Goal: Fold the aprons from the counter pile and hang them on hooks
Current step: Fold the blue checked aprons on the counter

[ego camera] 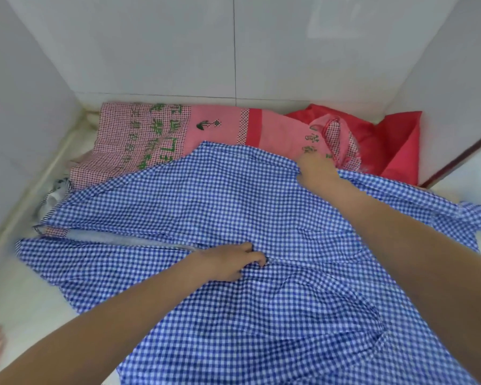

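Both hands (315, 169) grip blue apron (233, 207), lengthwise left-to-right.

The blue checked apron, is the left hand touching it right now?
Touching. The head view shows the left hand resting on the blue checked apron, its fingers curled into a fold of the cloth near the middle.

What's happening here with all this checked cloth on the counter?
A person is working on a blue checked apron spread over a white counter. The left hand pinches a fold near the cloth's middle, while the right hand grips its far edge. Behind it, against the tiled wall, lie a pink checked apron with green lettering and a red cloth. Nothing is folded or hung yet.
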Demonstrator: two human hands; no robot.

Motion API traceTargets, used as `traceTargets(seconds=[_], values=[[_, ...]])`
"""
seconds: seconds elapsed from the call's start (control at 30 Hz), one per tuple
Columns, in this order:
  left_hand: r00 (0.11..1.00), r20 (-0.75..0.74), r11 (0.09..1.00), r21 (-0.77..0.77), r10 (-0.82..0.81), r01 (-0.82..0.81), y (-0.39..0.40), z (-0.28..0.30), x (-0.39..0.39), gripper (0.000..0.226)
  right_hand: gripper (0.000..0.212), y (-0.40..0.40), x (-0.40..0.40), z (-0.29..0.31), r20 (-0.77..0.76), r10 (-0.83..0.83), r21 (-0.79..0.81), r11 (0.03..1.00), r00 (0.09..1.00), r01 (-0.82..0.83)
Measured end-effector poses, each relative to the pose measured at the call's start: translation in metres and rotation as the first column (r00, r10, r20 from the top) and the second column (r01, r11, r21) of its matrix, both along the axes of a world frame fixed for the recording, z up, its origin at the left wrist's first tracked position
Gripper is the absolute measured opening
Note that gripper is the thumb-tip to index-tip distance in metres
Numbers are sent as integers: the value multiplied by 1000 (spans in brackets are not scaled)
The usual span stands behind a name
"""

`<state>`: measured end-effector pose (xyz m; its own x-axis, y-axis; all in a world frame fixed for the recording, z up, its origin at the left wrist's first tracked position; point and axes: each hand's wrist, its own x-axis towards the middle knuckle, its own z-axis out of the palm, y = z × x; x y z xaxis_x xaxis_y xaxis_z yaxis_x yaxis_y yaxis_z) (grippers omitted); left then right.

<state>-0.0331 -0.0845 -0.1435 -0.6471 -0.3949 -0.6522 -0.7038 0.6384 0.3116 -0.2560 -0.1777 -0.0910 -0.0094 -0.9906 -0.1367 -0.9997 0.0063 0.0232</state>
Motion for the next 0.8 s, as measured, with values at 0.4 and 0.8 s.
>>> traceTargets(seconds=[0.4,0.8], values=[[993,92,952,-288,-78,102,48,3,7,69,48,180,27,61,339,389,180,867,857,-465],[775,-461,847,-503,-432,172,143,47,121,29,66,271,80,8,128,477,576,678,869,-457]])
